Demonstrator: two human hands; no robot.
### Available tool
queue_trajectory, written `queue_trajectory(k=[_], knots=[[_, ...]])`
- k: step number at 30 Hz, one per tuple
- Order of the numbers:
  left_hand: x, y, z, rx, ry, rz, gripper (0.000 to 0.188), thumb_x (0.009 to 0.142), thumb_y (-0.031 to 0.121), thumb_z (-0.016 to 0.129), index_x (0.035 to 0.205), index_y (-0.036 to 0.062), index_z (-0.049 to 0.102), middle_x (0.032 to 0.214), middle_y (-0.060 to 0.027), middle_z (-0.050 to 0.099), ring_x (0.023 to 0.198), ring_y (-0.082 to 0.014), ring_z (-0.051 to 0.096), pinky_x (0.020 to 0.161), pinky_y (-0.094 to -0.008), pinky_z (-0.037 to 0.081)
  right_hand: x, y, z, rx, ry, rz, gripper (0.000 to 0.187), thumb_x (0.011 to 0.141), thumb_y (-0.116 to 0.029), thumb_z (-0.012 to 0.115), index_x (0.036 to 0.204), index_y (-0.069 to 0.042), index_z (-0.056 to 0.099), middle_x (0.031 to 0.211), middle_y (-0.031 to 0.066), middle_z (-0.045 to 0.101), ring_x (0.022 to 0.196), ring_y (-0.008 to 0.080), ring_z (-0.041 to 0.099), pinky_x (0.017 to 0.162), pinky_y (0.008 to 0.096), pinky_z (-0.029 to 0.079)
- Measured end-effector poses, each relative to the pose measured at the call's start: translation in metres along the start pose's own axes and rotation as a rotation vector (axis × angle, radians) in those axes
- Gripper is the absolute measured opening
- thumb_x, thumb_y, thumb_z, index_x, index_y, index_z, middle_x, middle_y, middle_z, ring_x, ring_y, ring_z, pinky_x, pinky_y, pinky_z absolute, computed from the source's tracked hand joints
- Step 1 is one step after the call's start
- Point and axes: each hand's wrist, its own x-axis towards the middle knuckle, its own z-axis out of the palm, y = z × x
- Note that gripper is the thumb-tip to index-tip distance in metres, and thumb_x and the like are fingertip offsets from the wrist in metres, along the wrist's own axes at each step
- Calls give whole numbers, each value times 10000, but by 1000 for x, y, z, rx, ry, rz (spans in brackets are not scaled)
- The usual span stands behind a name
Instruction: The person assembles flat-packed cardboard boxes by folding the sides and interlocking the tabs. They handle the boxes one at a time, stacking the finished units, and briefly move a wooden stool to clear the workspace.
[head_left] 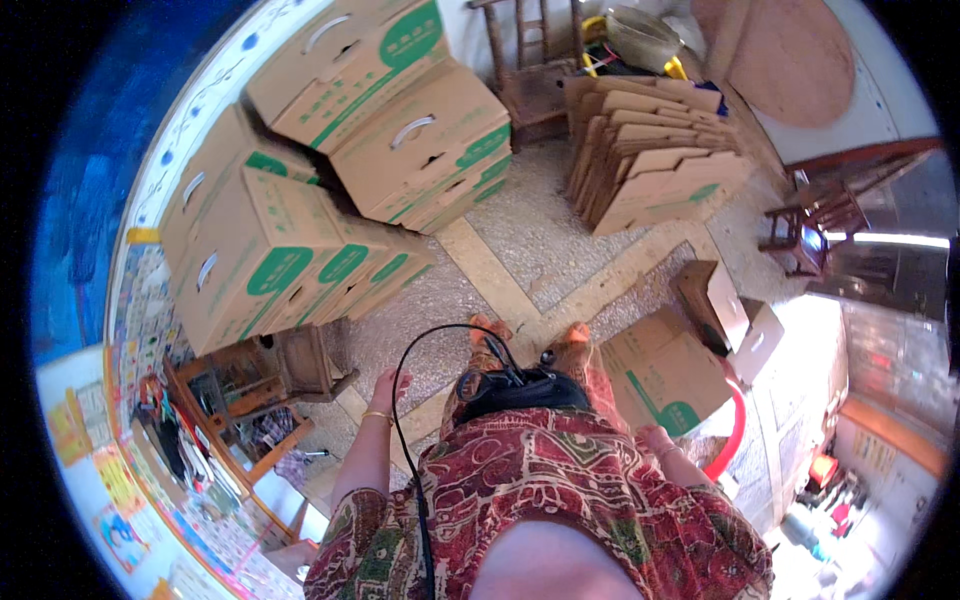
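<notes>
My left hand (387, 390), a gold bracelet at its wrist, hangs beside my left leg with its fingers loosely apart and nothing in them. A thin black cable (397, 405) arcs past it to the black pouch (525, 392) at my waist. My right hand (655, 440) hangs low beside the near left edge of a closed brown cardboard box (665, 370) with green print. Its fingers are too small and turned away to read, and whether they touch the box I cannot tell.
Closed cardboard boxes (255, 255) are stacked at the left and far left. Flattened cartons (650, 150) lean in a row at the back. A wooden chair (530, 80) stands behind them. A small wooden seat (310, 360) is at the left, a red round rim (735, 430) at the right.
</notes>
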Motion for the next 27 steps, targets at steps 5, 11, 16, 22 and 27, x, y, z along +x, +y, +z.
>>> queue_trajectory(k=[5, 11, 16, 22, 27], knots=[[5, 37, 10, 135, -13, 3, 292, 931, 339, 568, 1047, 80, 638, 906, -34, 698, 768, -110, 630, 629, -267, 494, -5, 6, 49, -357, 82, -158, 224, 848, -184, 619, 1070, -190, 592, 956, -33, 664, 876, 144, 653, 667, 357, 540], [15, 114, 49, 159, 91, 157, 307, 963, 304, 501, 1092, 63, 641, 937, -32, 696, 802, -124, 639, 654, -263, 498, 15, 31, 17, -264, 160, -280, 241, 838, -220, 634, 1067, -157, 595, 925, 7, 646, 883, 194, 643, 658, 410, 534], [6, 189, 102, 223, 183, 300, 275, 949, 269, 543, 1058, 40, 652, 963, -36, 683, 811, -109, 628, 663, -247, 490, 2, 31, -110, 192, 327, -408, 200, 844, -226, 621, 1033, -170, 590, 885, -6, 630, 862, 175, 627, 645, 405, 528], [-8, 270, 152, 433, 416, 634, 282, 944, 229, 570, 1094, -1, 634, 1038, -90, 678, 984, -195, 623, 881, -312, 479, -65, -4, -259, 1120, 256, 200, 152, 853, -185, 585, 1001, -189, 620, 706, -13, 622, 657, 157, 639, 492, 339, 514], [-33, 372, 191, 359, 535, 819, 230, 958, 153, 556, 1119, 5, 624, 1125, -82, 652, 1046, -169, 606, 928, -300, 464, -81, -10, -280, 708, 233, 41, 167, 857, -172, 574, 1017, -172, 621, 727, -2, 634, 665, 167, 642, 525, 349, 521]])
